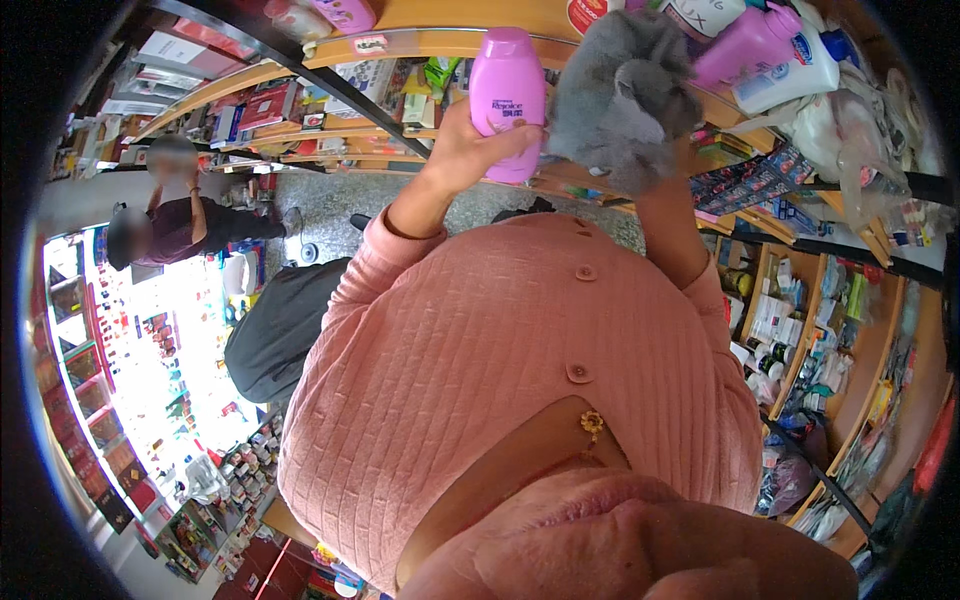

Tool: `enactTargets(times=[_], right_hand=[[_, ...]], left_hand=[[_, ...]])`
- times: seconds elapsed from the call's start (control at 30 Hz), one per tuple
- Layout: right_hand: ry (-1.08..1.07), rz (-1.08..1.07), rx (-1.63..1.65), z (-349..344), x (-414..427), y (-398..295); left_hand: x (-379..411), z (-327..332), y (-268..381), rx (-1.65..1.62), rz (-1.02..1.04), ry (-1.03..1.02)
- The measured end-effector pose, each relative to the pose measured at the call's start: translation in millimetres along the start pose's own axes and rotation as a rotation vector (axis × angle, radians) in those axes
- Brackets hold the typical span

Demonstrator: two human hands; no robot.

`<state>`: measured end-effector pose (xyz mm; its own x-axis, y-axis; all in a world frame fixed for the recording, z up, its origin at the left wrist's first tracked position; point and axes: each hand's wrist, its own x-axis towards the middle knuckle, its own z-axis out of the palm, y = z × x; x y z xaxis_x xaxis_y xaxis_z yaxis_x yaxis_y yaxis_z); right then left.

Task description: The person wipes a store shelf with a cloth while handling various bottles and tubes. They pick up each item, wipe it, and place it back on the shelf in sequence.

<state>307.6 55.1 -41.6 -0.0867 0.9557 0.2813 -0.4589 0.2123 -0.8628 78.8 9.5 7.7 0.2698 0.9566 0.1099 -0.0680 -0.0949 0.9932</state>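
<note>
My left hand [463,150] grips a pink Rejoice bottle [510,79] around its lower half, thumb across the front. The bottle is upright, with its pink cap on. A grey cloth [600,97] is bunched in my right hand [681,159], just right of the bottle. The cloth hides most of that hand's fingers. Both hands are raised before a wooden shelf [427,46]. Close beyond the cloth lie a pink pump bottle [742,49] and a white bottle with a blue cap [791,75].
Clear plastic bags [862,142] hang at the shelf's right end. Lower shelves [810,330] on the right hold many small packages. At the left, another person [176,229] is by a bright glass display case [165,337]. A black covered object [289,330] is beside my left side.
</note>
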Motion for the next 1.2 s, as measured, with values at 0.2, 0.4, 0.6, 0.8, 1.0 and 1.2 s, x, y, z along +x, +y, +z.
enactTargets(times=[0.2, 0.4, 0.6, 0.8, 1.0, 1.2], right_hand=[[-0.19, -0.327, -0.76, 78.2, -3.4, -42.3], [-0.157, -0.29, -0.711, 92.5, -4.8, -45.0], [-0.085, -0.533, -0.75, 76.9, -9.1, -30.6], [-0.096, -0.496, -0.732, 47.5, -6.1, -26.9], [-0.223, -0.049, -0.649, 65.4, -17.8, -42.5], [-0.271, 0.176, -0.273, 58.5, -27.6, -12.5]], left_hand=[[3.7, 16.0, -11.2, 0.315, 0.403, 0.082], [-6.5, 16.2, -28.8, 0.103, 0.22, -0.001], [-8.7, 9.6, -0.7, 0.463, 0.198, -0.087], [-10.9, 15.4, 11.3, 0.364, 0.137, -0.141], [-1.9, 14.2, 2.3, 0.199, 0.184, -0.041], [-3.3, 26.8, -2.9, -0.542, 0.004, 0.036]])
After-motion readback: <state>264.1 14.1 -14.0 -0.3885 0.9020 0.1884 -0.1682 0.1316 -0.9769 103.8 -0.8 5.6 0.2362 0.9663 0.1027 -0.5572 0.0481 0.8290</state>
